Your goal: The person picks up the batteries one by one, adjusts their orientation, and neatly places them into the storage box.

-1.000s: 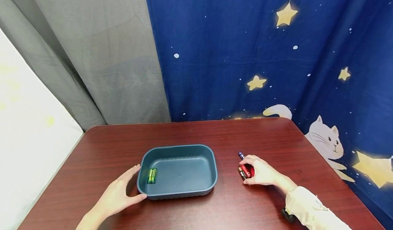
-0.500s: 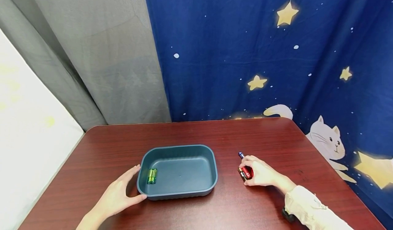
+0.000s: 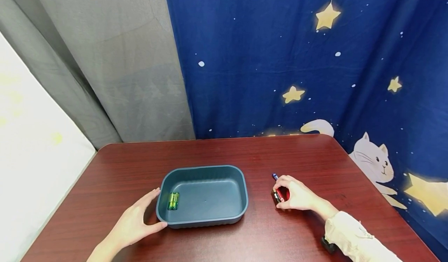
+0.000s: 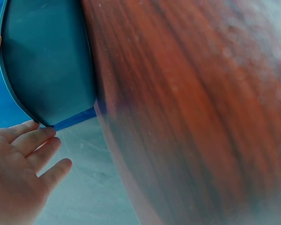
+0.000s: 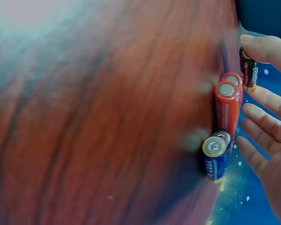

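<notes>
My right hand (image 3: 297,194) pinches a black battery (image 5: 247,71) by its two ends, between thumb and index finger, with the other fingers loosely extended. Right beside it are red batteries (image 5: 227,107) and blue batteries (image 5: 214,155), standing in a cluster in the right wrist view. From the head, the hand partly covers this cluster. A blue-green rectangular tray (image 3: 241,176) stands left of the cluster, with two green batteries (image 3: 173,201) side by side at its left end. My left hand (image 3: 131,221) spreads its thumb and straight fingers against the tray's left rim.
Everything stands on a dark red wooden table (image 3: 259,234). Behind its far edge hang a grey curtain (image 3: 115,67) and a blue star-patterned curtain (image 3: 252,60). A white surface (image 3: 35,149) borders the left side.
My right thumb has drawn slightly upward and closer to the fingers, and the black battery has shifted to overlap more of the red ones. The left hand and tray stay put.
</notes>
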Demonstrator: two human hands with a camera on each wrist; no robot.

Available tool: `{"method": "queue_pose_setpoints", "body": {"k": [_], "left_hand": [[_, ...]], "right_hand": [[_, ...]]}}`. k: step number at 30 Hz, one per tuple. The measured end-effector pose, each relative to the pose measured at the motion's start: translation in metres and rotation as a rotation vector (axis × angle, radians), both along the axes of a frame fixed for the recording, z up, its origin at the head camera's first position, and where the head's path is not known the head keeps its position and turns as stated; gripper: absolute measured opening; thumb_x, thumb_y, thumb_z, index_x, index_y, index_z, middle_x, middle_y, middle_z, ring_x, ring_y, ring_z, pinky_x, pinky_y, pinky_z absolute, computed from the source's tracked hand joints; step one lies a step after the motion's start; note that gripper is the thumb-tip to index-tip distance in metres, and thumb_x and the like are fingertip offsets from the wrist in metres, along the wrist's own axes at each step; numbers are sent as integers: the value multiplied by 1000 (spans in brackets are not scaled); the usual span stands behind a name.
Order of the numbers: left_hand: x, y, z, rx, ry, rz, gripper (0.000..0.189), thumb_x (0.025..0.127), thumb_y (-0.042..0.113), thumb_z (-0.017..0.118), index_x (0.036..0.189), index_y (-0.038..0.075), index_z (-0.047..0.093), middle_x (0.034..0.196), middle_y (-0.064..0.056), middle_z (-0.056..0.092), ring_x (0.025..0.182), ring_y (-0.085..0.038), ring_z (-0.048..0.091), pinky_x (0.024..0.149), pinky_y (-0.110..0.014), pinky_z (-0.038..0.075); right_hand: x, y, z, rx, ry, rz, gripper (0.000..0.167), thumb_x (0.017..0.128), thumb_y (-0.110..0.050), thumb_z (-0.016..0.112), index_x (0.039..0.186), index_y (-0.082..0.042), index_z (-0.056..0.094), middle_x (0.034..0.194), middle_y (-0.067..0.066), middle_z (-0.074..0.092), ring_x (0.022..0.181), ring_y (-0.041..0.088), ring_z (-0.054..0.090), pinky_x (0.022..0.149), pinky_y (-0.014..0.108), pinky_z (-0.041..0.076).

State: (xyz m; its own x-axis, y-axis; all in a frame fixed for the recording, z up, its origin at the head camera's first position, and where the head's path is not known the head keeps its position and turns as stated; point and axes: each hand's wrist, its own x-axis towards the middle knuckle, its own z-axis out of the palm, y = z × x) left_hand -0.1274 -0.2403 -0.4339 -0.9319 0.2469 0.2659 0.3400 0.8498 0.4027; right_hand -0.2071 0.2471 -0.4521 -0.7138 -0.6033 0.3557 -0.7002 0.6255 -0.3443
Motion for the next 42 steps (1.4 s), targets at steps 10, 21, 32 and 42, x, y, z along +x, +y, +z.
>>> {"method": "queue_pose_setpoints", "body": {"k": [10,21,32,42], "left_hand": [[0,0,0,-5,1,2,88,64,59,71,132,9,45,131,-7,48,117,-24,47,89,-48,43],[-1,-1,-1,-5,-15,2,89,64,59,71,132,9,45,132,-7,48,118,-25,47,90,-48,42],[-2,-2,-1,15,-42,5,90,65,59,71,133,9,43,133,-7,47,118,-25,46,91,-48,42],[-4,-3,1,2,-39,-12,89,65,61,70,132,8,45,131,-10,48,118,-28,47,90,-50,42]], "right_hand": [[-4,2,10,-74,-64,-19,37,62,-29,82,92,-19,62,88,-7,58,78,14,54,68,28,46],[-6,-6,25,-171,-66,-30,41,60,-24,84,95,-16,63,88,-9,62,82,17,59,73,32,49],[-3,-39,50,-300,-162,-55,39,66,-25,81,100,-15,63,87,-6,60,80,8,54,69,29,48],[-8,-71,64,-330,-121,-31,42,63,-26,82,100,-17,64,91,-11,61,82,13,55,72,29,48]]}}
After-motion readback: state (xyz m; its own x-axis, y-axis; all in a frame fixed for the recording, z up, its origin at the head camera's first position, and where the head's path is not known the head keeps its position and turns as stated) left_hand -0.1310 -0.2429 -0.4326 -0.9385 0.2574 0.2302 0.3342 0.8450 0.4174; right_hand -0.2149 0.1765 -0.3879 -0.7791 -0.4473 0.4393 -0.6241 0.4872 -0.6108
